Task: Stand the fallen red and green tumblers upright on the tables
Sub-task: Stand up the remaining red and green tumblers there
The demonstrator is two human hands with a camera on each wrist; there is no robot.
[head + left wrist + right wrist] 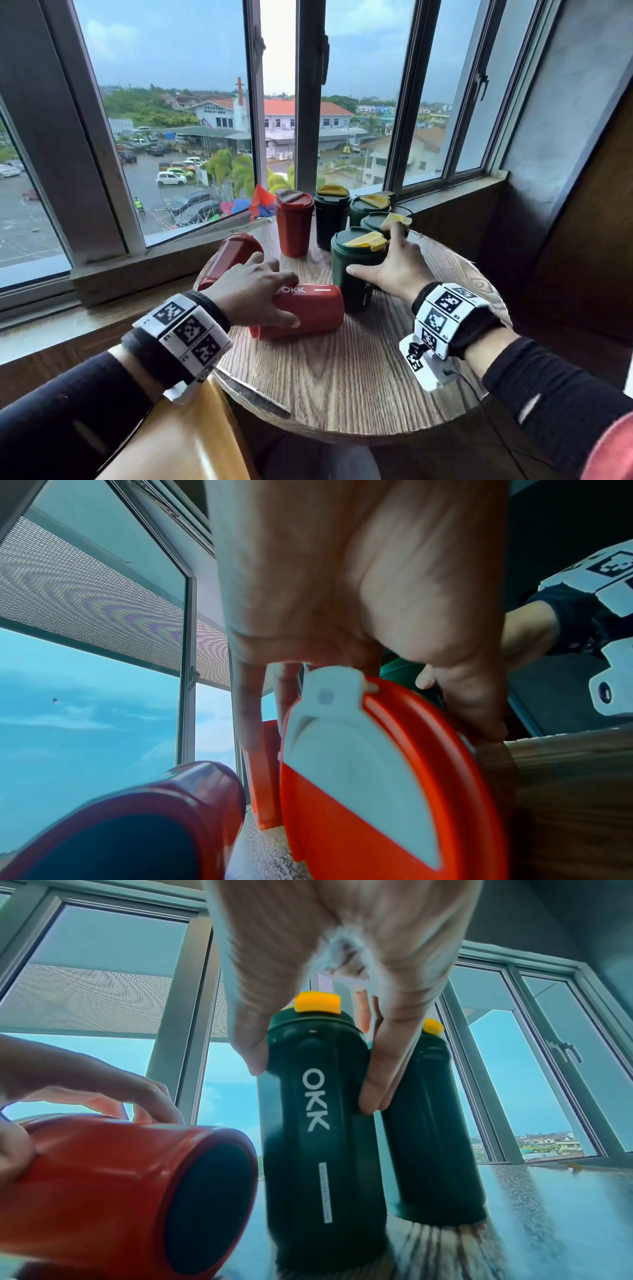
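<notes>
Red ribbed tumbler lying, left hand gripping; wood-grain round table.

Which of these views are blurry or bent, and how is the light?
Head view: sharp, soft daylight, window frames bowed by the wide lens. Left wrist view: the left hand and red tumbler are soft, close up. Right wrist view: the green tumbler is stretched tall, the table smeared.

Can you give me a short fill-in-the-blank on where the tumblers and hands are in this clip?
1. The left hand grips a ____ tumbler lying on its side.
2. The right hand is at an upright ____ tumbler.
3. The number of red tumblers standing upright is ____.

Missing words: red; green; one
</notes>
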